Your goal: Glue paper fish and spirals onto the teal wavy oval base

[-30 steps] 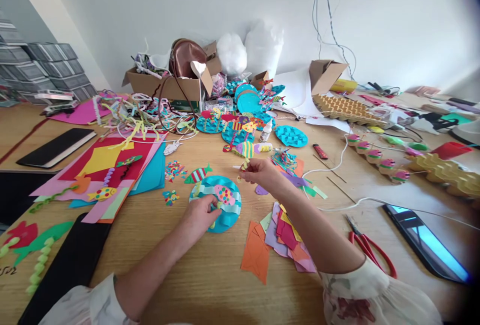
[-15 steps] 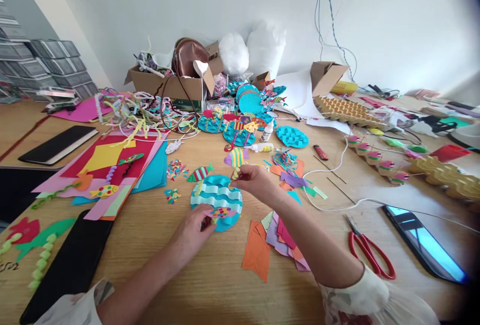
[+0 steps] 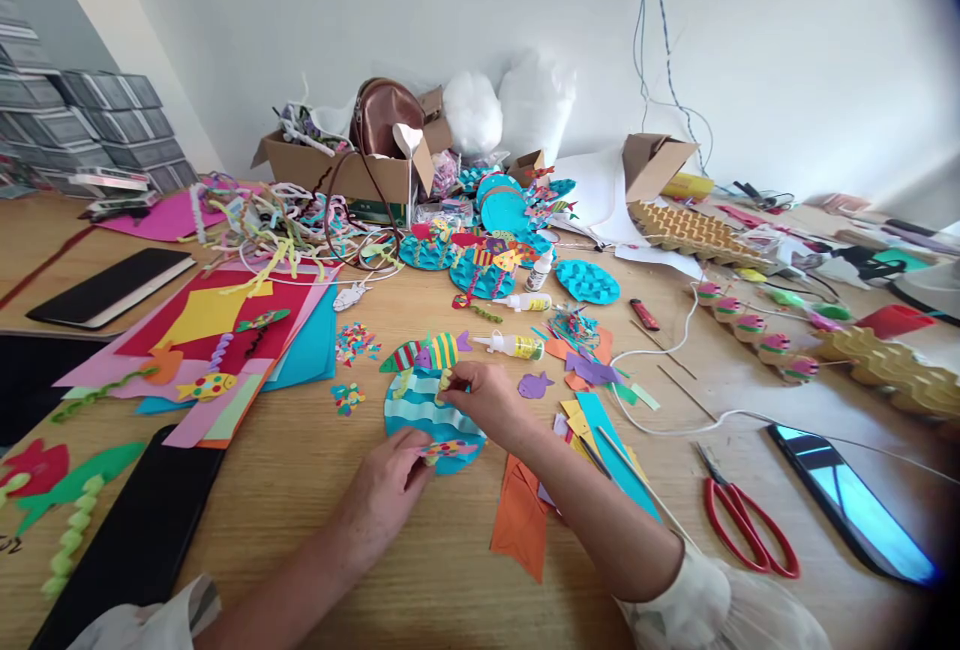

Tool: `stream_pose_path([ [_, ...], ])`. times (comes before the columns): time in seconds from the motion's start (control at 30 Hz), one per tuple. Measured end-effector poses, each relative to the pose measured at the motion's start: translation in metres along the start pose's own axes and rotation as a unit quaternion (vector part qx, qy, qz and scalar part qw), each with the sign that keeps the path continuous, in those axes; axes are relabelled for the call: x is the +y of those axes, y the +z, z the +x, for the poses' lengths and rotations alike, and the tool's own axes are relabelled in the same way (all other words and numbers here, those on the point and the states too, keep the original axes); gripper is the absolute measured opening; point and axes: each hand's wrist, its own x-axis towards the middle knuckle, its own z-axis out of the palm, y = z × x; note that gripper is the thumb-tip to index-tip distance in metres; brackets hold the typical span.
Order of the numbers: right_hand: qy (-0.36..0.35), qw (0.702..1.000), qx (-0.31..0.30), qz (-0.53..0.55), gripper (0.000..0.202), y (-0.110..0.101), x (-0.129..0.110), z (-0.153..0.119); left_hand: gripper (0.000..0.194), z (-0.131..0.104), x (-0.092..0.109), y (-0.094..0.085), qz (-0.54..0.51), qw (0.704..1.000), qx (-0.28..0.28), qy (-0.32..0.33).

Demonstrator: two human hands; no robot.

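Observation:
A round blue plate (image 3: 399, 428) with wavy white and blue paper strips lies in the middle of the table. My right hand (image 3: 491, 402) pinches the pale yellow curled stem (image 3: 444, 386) of a yellow-striped paper fish (image 3: 442, 350), over the plate's upper part. In my left hand (image 3: 394, 482) is a pink dotted paper fish (image 3: 450, 449), pinched near the plate's lower edge; its lower part is hidden by my fingers. A red-and-green striped paper fish (image 3: 400, 358) stands at the plate's upper left on a similar curled stem.
Glue bottles (image 3: 517, 346) lie behind the plate. Pom-poms or confetti bits (image 3: 355, 342) are left of it. Orange paper (image 3: 519, 520), red-handled scissors (image 3: 742, 520) and a phone (image 3: 851, 500) are at the right. Colored sheets (image 3: 300, 355) are at the left; finished plates (image 3: 484, 275) stand behind.
My right hand has moved left and down with the yellow-striped fish, from beside the plate's upper right edge to over the plate. My left hand keeps the pink fish almost in place.

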Motion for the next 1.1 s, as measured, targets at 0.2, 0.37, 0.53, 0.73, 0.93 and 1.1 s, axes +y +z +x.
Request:
stream_pose_path([
  [0.2, 0.010, 0.999, 0.009, -0.044, 0.007, 0.005, -0.001, -0.002, 0.015, -0.002, -0.001, 0.001, 0.057, 0.998, -0.013, 0.036],
  [0.37, -0.006, 0.998, 0.018, -0.061, 0.005, 0.009, 0.001, -0.005, 0.016, -0.002, -0.007, 0.003, 0.096, 0.990, 0.007, 0.102],
  [0.53, 0.005, 0.997, 0.014, -0.071, 0.006, 0.011, 0.001, -0.007, 0.016, -0.002, -0.008, 0.005, 0.109, 0.986, 0.021, 0.122],
  [0.73, 0.033, 0.993, -0.009, -0.109, 0.007, 0.010, -0.004, -0.007, 0.015, -0.001, -0.008, 0.005, 0.105, 0.988, 0.010, 0.110],
  [0.93, 0.013, 0.986, -0.015, -0.163, 0.010, 0.014, -0.002, -0.005, 0.015, -0.001, -0.006, 0.003, 0.118, 0.989, -0.013, 0.090],
  [1.1, 0.011, 0.982, -0.027, -0.185, 0.012, 0.013, -0.005, -0.003, 0.015, 0.000, -0.004, 0.002, 0.122, 0.989, -0.021, 0.076],
])
